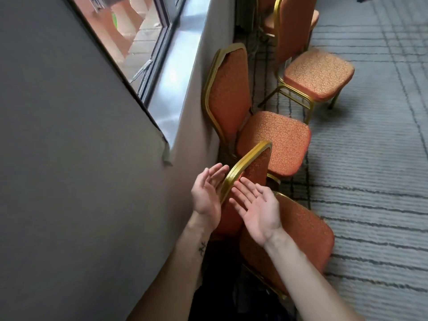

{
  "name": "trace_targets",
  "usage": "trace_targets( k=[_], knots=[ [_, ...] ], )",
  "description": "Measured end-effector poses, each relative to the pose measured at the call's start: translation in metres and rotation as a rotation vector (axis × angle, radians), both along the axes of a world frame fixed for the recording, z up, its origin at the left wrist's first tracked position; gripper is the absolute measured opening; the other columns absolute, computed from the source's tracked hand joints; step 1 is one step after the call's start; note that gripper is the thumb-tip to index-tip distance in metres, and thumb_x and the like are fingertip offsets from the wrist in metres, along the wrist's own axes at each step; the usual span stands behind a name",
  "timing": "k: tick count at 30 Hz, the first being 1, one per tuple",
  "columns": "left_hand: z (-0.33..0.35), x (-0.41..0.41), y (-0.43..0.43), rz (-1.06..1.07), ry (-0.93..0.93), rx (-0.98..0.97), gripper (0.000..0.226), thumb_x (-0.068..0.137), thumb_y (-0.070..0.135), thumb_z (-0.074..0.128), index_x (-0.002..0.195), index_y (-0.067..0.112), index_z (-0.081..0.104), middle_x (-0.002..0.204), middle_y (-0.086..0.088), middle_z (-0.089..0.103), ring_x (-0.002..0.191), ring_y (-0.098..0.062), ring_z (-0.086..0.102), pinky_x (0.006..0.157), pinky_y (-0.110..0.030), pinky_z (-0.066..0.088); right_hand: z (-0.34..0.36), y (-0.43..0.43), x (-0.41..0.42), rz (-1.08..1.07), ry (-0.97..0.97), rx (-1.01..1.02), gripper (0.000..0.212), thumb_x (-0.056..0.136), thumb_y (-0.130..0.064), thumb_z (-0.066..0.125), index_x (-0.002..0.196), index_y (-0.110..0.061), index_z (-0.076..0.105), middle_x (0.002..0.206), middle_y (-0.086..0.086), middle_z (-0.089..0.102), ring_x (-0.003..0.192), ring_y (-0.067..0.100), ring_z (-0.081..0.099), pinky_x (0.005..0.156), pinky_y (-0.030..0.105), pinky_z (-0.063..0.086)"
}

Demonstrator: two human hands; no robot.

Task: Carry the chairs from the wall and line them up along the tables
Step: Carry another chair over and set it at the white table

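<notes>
Three orange upholstered chairs with gold metal frames stand in a row along the wall. The nearest chair (298, 230) is right below me, its backrest top rail slanting up between my hands. My left hand (207, 195) is open, palm up, on the wall side of that gold rail, its fingertips close to it. My right hand (253, 208) is open, palm up, on the seat side of the backrest, fingers stretched toward the rail. Neither hand grips the chair. The second chair (275, 140) and the third chair (317, 72) stand further along.
A grey wall (69, 181) with a window (148, 38) and sill runs along the left. Grey striped carpet (370, 181) spreads to the right of the chairs. Another chair back shows at the top, behind the third chair.
</notes>
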State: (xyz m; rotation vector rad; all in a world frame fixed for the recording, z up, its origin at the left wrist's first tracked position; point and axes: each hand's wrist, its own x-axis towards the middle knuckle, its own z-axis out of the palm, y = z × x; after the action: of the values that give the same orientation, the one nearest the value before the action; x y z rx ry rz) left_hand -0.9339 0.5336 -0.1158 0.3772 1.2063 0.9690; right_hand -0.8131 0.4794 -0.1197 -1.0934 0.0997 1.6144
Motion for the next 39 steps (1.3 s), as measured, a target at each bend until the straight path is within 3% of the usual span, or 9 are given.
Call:
trace_targets(
  k=[7, 12, 16, 19, 23, 27, 29, 33, 39],
  knots=[
    [-0.018, 0.015, 0.026, -0.054, 0.090, -0.007, 0.043, 0.104, 0.030, 0.039, 0.118, 0.002, 0.068, 0.122, -0.021, 0.072, 0.126, -0.035, 0.062, 0.114, -0.044, 0.042, -0.017, 0.008, -0.006, -0.069, -0.101, 0.000, 0.047, 0.107, -0.033, 0.035, 0.142, -0.011, 0.057, 0.142, 0.005, 0.061, 0.133, 0.017, 0.055, 0.109, 0.044, 0.048],
    [-0.008, 0.018, 0.040, -0.134, 0.150, -0.042, 0.059, 0.105, 0.045, 0.032, 0.118, -0.002, 0.065, 0.116, -0.025, 0.073, 0.111, -0.036, 0.069, 0.091, -0.038, 0.050, -0.020, 0.016, -0.009, -0.064, -0.155, -0.004, 0.043, 0.107, -0.032, 0.037, 0.139, -0.014, 0.060, 0.140, 0.005, 0.062, 0.130, 0.017, 0.057, 0.109, 0.044, 0.049],
    [-0.009, 0.014, 0.039, -0.228, 0.178, -0.015, 0.068, 0.103, 0.057, 0.028, 0.113, 0.003, 0.069, 0.113, -0.025, 0.073, 0.104, -0.032, 0.069, 0.100, -0.043, 0.044, -0.025, 0.016, 0.001, -0.071, -0.167, -0.006, 0.043, 0.107, -0.031, 0.035, 0.136, -0.016, 0.063, 0.139, 0.007, 0.063, 0.132, 0.018, 0.055, 0.112, 0.045, 0.046],
    [-0.005, 0.018, 0.032, -0.318, 0.184, 0.012, 0.070, 0.102, 0.059, 0.026, 0.112, 0.004, 0.070, 0.108, -0.022, 0.074, 0.098, -0.029, 0.066, 0.091, -0.041, 0.045, -0.025, 0.009, 0.013, -0.099, -0.119, 0.003, 0.045, 0.106, -0.034, 0.035, 0.137, -0.013, 0.062, 0.134, 0.011, 0.067, 0.128, 0.023, 0.061, 0.111, 0.043, 0.047],
    [0.004, 0.034, 0.024, -0.451, 0.185, 0.088, 0.072, 0.103, 0.059, 0.023, 0.112, 0.004, 0.068, 0.105, -0.021, 0.074, 0.089, -0.026, 0.064, 0.072, -0.033, 0.046, -0.022, -0.003, 0.027, -0.199, -0.044, 0.013, 0.045, 0.103, -0.035, 0.039, 0.132, -0.011, 0.064, 0.123, 0.012, 0.072, 0.114, 0.023, 0.067, 0.098, 0.038, 0.048],
    [0.013, 0.054, 0.007, -0.581, 0.172, 0.118, 0.073, 0.104, 0.059, 0.021, 0.116, 0.002, 0.065, 0.110, -0.023, 0.074, 0.081, -0.021, 0.068, 0.063, -0.025, 0.050, -0.013, -0.019, 0.039, -0.315, -0.054, 0.040, 0.033, 0.101, -0.030, 0.046, 0.117, -0.010, 0.065, 0.102, 0.012, 0.071, 0.084, 0.020, 0.065, 0.079, 0.033, 0.047],
    [0.019, 0.067, -0.005, -0.610, 0.151, 0.129, 0.075, 0.104, 0.059, 0.022, 0.118, -0.002, 0.064, 0.107, -0.024, 0.074, 0.079, -0.025, 0.069, 0.068, -0.028, 0.054, -0.007, -0.032, 0.049, -0.357, -0.069, 0.069, 0.025, 0.100, -0.028, 0.047, 0.110, -0.012, 0.064, 0.100, 0.014, 0.069, 0.079, 0.021, 0.064, 0.075, 0.034, 0.047],
    [0.036, 0.094, -0.038, -0.625, 0.113, 0.148, 0.073, 0.106, 0.056, 0.022, 0.118, -0.003, 0.064, 0.104, -0.024, 0.074, 0.087, -0.032, 0.070, 0.091, -0.051, 0.049, 0.008, -0.064, 0.071, -0.409, -0.110, 0.097, 0.023, 0.101, -0.028, 0.047, 0.106, -0.012, 0.062, 0.096, 0.014, 0.070, 0.080, 0.023, 0.064, 0.076, 0.036, 0.048],
    [0.053, 0.134, -0.087, -0.714, 0.091, 0.206, 0.073, 0.106, 0.053, 0.022, 0.122, -0.006, 0.061, 0.112, -0.030, 0.071, 0.105, -0.040, 0.068, 0.105, -0.055, 0.043, 0.036, -0.122, 0.104, -0.461, -0.194, 0.116, 0.033, 0.103, -0.029, 0.043, 0.103, -0.009, 0.069, 0.091, 0.014, 0.072, 0.074, 0.020, 0.065, 0.070, 0.034, 0.050]
  ],
)
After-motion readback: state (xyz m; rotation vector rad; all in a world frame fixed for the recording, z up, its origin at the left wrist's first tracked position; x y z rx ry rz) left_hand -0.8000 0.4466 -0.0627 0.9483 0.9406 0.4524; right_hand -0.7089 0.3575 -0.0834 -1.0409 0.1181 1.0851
